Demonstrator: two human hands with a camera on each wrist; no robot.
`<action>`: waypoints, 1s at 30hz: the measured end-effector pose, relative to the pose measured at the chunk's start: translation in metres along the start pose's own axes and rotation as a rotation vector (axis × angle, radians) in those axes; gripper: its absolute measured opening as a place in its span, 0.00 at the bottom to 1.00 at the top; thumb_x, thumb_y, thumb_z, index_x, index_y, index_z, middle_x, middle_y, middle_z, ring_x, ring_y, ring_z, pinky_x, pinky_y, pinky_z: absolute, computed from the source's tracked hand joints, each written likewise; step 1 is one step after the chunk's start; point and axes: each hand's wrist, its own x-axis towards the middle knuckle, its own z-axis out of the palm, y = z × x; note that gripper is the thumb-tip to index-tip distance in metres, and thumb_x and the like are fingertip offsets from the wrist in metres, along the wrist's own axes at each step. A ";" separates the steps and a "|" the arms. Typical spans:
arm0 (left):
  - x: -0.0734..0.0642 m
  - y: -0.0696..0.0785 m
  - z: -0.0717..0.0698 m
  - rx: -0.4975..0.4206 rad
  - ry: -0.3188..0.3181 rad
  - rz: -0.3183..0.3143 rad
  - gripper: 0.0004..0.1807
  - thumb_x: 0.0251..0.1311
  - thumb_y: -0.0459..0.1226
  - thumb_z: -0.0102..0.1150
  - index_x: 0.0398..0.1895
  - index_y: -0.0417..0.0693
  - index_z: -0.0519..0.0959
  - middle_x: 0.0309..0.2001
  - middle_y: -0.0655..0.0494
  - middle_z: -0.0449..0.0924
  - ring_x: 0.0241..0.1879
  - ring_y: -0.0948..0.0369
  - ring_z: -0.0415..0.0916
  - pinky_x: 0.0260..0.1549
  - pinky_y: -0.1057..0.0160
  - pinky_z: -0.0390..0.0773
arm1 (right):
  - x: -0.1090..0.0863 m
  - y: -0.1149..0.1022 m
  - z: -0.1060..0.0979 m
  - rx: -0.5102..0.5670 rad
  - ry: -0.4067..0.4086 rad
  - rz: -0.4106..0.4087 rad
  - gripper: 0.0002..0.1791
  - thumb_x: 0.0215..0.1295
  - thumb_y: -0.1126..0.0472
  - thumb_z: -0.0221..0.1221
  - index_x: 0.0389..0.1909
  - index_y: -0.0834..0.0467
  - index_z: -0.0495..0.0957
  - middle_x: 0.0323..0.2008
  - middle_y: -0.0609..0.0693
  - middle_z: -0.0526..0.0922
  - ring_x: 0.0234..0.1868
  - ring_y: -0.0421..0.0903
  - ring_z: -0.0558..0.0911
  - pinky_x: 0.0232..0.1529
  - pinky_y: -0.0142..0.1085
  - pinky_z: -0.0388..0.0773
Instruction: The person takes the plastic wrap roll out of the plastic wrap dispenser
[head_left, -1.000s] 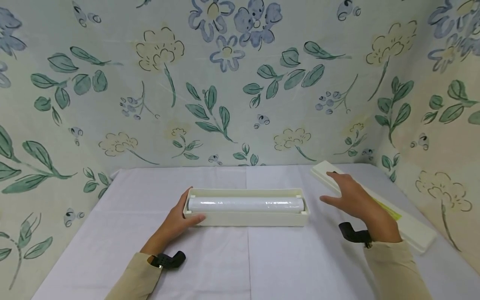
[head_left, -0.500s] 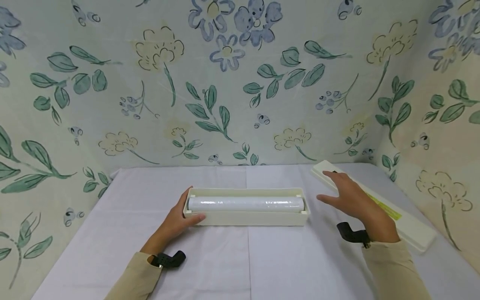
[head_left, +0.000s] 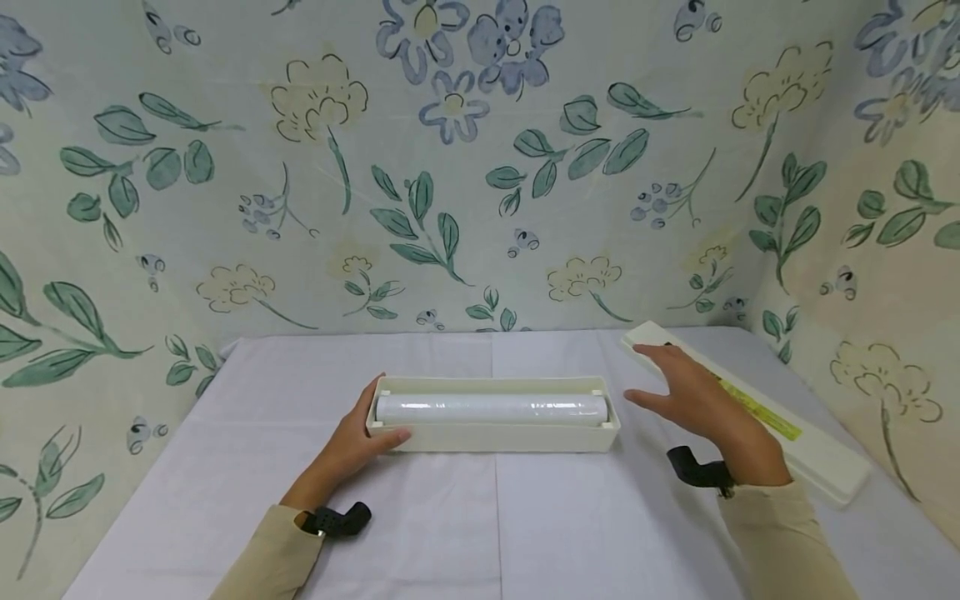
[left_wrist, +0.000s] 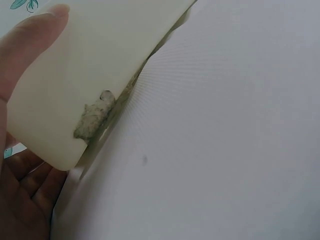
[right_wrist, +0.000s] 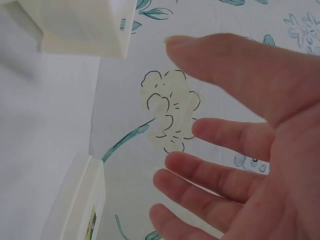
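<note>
A long, cream-coloured dispenser box [head_left: 502,439] lies on the table with its top uncovered. A glossy whitish roll [head_left: 491,408], which looks like plastic wrap, lies lengthwise inside it. My left hand [head_left: 367,435] grips the box's left end, its thumb [left_wrist: 37,37] against the front wall and the other fingers around the end. To the right of the box, my right hand [head_left: 693,396] hovers with spread fingers and holds nothing. Behind that hand, a long cream lid [head_left: 828,467] with a yellow label lies slanted on the table; the hand and wrist hide part of it.
A white cloth [head_left: 420,533] with a centre crease covers the table. Floral fabric [head_left: 450,192] rises behind the table and along both sides. In the left wrist view, a greyish-green mark [left_wrist: 94,120] shows on the box near its lower edge.
My right hand has drifted slightly left, towards the box, uncovering more of the lid's yellow label. The left hand, box and roll have stayed put.
</note>
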 end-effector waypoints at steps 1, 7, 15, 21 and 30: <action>0.000 0.000 0.000 -0.002 -0.001 0.002 0.57 0.51 0.53 0.70 0.77 0.62 0.43 0.68 0.49 0.62 0.60 0.49 0.67 0.58 0.41 0.67 | 0.000 -0.001 0.000 -0.006 0.004 -0.005 0.43 0.58 0.52 0.67 0.70 0.64 0.59 0.69 0.68 0.59 0.67 0.69 0.59 0.58 0.64 0.63; -0.001 0.000 -0.001 -0.011 -0.004 0.001 0.56 0.51 0.52 0.70 0.77 0.63 0.43 0.68 0.49 0.62 0.61 0.49 0.66 0.59 0.40 0.65 | 0.000 -0.008 0.003 -0.033 0.010 -0.018 0.42 0.58 0.53 0.68 0.69 0.63 0.62 0.69 0.66 0.60 0.67 0.68 0.59 0.59 0.63 0.63; -0.001 0.000 0.000 0.001 0.001 0.000 0.56 0.51 0.53 0.70 0.77 0.62 0.43 0.68 0.49 0.62 0.60 0.49 0.67 0.59 0.40 0.66 | 0.000 -0.015 0.009 -0.025 0.019 -0.081 0.38 0.58 0.54 0.68 0.67 0.62 0.65 0.67 0.65 0.64 0.67 0.66 0.62 0.59 0.61 0.65; -0.001 -0.001 0.000 -0.005 -0.002 0.008 0.56 0.51 0.52 0.70 0.77 0.61 0.43 0.68 0.49 0.62 0.61 0.49 0.66 0.59 0.40 0.65 | -0.001 -0.018 0.013 -0.009 -0.001 -0.098 0.37 0.58 0.53 0.68 0.67 0.61 0.66 0.66 0.63 0.66 0.66 0.64 0.64 0.59 0.60 0.65; -0.003 0.000 -0.001 -0.033 0.001 0.016 0.56 0.51 0.49 0.71 0.77 0.61 0.43 0.68 0.48 0.63 0.60 0.49 0.67 0.58 0.41 0.66 | 0.000 -0.023 0.022 -0.038 0.034 -0.132 0.34 0.58 0.53 0.68 0.65 0.57 0.70 0.64 0.58 0.71 0.63 0.60 0.70 0.57 0.56 0.71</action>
